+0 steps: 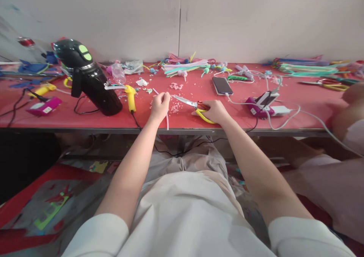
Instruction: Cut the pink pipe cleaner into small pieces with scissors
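Note:
My left hand (160,106) is closed on a thin pink pipe cleaner (167,122), whose lower end hangs down toward the table's front edge. In my right hand (215,111) is a pair of scissors (186,101) with yellow and orange handles. Its blades point left and stand slightly apart, close to my left fingertips. Small pink clippings (176,107) lie scattered on the red tabletop (142,117) between my hands. Behind them sits a little heap of pink scraps (176,86).
A black bottle (92,86) leans at the left beside a yellow glue gun (131,97). Behind my right hand lies a phone (222,85) on a white cable. Pipe cleaner bundles (184,68) line the back. At the right, a purple power strip (257,107) sits near another person's arm (348,109).

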`<move>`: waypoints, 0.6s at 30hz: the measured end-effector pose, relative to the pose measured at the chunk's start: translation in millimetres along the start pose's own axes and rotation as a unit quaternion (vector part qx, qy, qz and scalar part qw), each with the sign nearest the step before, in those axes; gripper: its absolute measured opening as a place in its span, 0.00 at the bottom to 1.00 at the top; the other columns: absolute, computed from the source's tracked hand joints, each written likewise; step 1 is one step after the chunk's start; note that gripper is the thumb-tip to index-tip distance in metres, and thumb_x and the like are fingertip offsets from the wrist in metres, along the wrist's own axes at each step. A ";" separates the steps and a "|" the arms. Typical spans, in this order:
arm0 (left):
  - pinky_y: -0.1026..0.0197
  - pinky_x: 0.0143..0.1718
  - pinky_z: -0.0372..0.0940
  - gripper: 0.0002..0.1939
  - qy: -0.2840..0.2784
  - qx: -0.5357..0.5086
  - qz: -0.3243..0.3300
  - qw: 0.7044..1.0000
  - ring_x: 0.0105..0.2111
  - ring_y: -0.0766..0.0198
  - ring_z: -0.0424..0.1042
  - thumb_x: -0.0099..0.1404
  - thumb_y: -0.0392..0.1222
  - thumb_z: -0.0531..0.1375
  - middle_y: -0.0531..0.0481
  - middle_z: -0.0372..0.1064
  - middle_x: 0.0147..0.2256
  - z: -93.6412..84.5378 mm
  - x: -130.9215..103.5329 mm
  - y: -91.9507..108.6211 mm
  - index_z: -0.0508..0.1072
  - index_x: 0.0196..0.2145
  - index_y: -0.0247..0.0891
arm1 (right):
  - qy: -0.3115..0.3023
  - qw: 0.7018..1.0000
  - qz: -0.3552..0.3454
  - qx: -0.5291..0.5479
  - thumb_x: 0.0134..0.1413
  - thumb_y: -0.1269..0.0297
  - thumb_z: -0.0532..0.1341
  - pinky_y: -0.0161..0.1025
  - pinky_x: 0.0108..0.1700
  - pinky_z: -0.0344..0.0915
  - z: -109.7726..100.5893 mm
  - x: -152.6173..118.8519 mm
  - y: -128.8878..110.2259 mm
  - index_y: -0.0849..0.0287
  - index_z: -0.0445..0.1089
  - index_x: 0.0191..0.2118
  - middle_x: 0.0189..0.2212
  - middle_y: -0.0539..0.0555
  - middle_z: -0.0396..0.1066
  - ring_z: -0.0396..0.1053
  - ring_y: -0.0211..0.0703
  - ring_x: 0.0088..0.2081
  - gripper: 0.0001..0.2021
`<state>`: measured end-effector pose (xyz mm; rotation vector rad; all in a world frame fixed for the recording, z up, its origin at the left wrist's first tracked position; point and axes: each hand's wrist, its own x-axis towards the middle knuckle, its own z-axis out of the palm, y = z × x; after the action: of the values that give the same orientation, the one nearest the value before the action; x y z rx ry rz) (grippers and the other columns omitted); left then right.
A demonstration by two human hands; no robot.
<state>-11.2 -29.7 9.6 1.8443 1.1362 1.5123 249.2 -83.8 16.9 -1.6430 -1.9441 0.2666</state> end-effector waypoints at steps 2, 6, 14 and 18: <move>0.65 0.25 0.54 0.28 0.000 -0.001 0.000 1.000 0.21 0.70 0.52 0.75 0.58 0.57 0.60 0.50 0.20 0.3 0.2 -0.4 0.58 0.24 0.39 | 0.000 1.000 0.000 -0.001 0.39 0.22 0.65 0.42 0.30 0.45 0.2 0.1 0.2 0.55 0.60 0.22 0.20 0.48 0.56 0.51 0.39 0.27 0.36; 0.65 0.25 0.53 0.28 0.001 -0.004 0.000 1.000 0.21 0.70 0.52 0.75 0.59 0.56 0.60 0.50 0.20 0.8 0.0 -0.7 0.56 0.23 0.40 | 0.000 1.000 0.002 -0.002 0.38 0.21 0.65 0.41 0.30 0.45 -0.1 0.1 -0.3 0.55 0.59 0.21 0.20 0.48 0.56 0.51 0.39 0.27 0.37; 0.61 0.25 0.51 0.28 0.002 0.007 -0.002 1.000 0.22 0.68 0.53 0.76 0.60 0.55 0.58 0.49 0.21 0.9 -0.7 2.8 0.54 0.23 0.42 | 0.003 1.000 0.017 -0.001 0.39 0.21 0.64 0.42 0.30 0.45 -2.0 -1.5 -4.0 0.54 0.57 0.21 0.20 0.48 0.55 0.50 0.39 0.27 0.37; 0.59 0.26 0.52 0.28 0.005 0.030 -0.005 1.000 0.23 0.66 0.55 0.77 0.59 0.52 0.56 0.50 0.21 -2.4 -1.3 9.1 0.53 0.23 0.42 | 0.018 1.000 0.023 0.002 0.43 0.24 0.63 0.42 0.30 0.45 -2.6 -2.7 -5.1 0.54 0.56 0.23 0.20 0.48 0.54 0.49 0.39 0.27 0.34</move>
<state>-10.9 -35.9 16.7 1.8682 1.2066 1.4989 246.5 -88.1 20.8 -1.6795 -1.8801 0.2569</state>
